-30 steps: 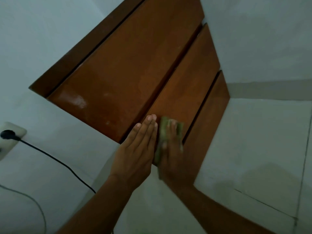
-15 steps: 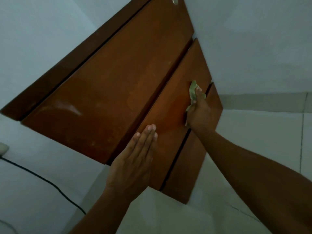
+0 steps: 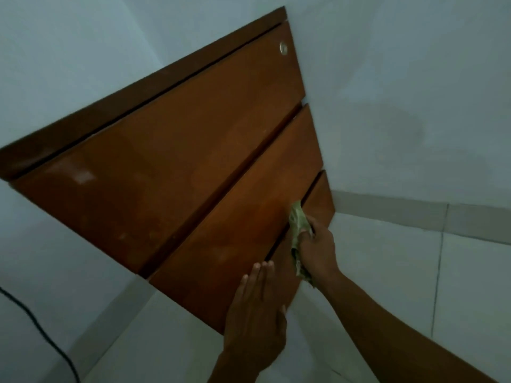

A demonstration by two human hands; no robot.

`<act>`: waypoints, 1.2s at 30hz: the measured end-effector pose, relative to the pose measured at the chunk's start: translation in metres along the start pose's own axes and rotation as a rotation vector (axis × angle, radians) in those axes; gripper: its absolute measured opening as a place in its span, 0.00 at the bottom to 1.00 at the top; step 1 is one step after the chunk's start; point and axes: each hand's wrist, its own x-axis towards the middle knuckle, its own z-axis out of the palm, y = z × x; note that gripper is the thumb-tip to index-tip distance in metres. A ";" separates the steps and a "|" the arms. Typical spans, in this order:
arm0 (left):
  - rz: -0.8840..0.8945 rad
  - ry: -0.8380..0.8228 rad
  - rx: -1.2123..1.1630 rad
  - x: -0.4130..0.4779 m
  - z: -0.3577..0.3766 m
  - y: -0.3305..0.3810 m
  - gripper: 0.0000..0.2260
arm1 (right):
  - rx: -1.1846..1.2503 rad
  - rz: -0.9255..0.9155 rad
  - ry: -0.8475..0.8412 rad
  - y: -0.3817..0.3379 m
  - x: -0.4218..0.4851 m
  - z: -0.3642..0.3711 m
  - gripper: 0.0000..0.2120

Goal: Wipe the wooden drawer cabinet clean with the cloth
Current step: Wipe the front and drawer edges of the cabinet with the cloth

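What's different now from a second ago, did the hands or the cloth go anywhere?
The right hand swept the green cloth along the middle drawer front toward the cabinet's far side, then drew part of the way back along the gap above the lowest drawer. It kept its grip on the cloth throughout. The left hand stayed flat, fingers straight, near the drawers' near end.

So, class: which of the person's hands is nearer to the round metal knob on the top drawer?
The right hand, though neither is close. It grips the green cloth at the bottom drawer's upper edge, well below the knob. The left hand lies lower, flat against the cabinet's lower corner.
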 end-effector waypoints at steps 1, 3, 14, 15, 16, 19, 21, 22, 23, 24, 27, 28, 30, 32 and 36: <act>-0.038 0.018 -0.039 -0.004 0.007 0.004 0.34 | -0.032 -0.008 -0.016 0.003 -0.001 -0.005 0.20; -0.099 0.037 -0.090 -0.008 0.016 0.015 0.34 | -0.078 -0.016 -0.040 0.010 -0.003 -0.014 0.20; -0.331 0.158 -0.254 0.010 0.023 0.038 0.40 | -0.144 -0.067 -0.110 0.026 -0.016 -0.022 0.19; -0.322 0.172 -0.249 0.010 0.022 0.039 0.40 | -0.146 -0.074 -0.110 0.026 -0.017 -0.021 0.18; -0.318 0.188 -0.243 0.011 0.022 0.039 0.41 | -0.146 -0.072 -0.110 0.026 -0.017 -0.021 0.18; -0.340 0.211 -0.184 0.015 0.020 0.040 0.43 | -0.131 -0.058 -0.113 0.028 -0.014 -0.020 0.19; -0.361 0.184 -0.146 0.019 0.014 0.043 0.44 | -0.128 -0.040 -0.115 0.028 -0.014 -0.020 0.19; -0.373 0.174 -0.131 0.021 0.011 0.045 0.44 | -0.126 -0.033 -0.118 0.028 -0.014 -0.021 0.19; -0.389 0.168 -0.124 0.022 0.009 0.045 0.44 | -0.120 -0.031 -0.122 0.029 -0.013 -0.021 0.18; -0.403 0.156 -0.124 0.024 0.007 0.046 0.44 | -0.117 -0.019 -0.123 0.029 -0.013 -0.023 0.17; -0.428 0.099 -0.142 0.031 0.003 0.046 0.43 | -0.134 -0.022 -0.118 0.030 -0.010 -0.027 0.19; -0.443 0.085 -0.173 0.034 0.001 0.046 0.43 | -0.147 -0.027 -0.111 0.030 -0.007 -0.029 0.20; -0.466 0.076 -0.236 0.037 -0.001 0.047 0.42 | -0.151 -0.036 -0.100 0.031 -0.003 -0.033 0.20; -0.470 0.080 -0.281 0.037 -0.003 0.049 0.41 | -0.139 -0.050 -0.084 0.030 0.000 -0.037 0.20; -0.474 0.043 -0.390 0.033 -0.010 0.049 0.39 | -0.137 -0.104 -0.070 0.032 0.002 -0.043 0.20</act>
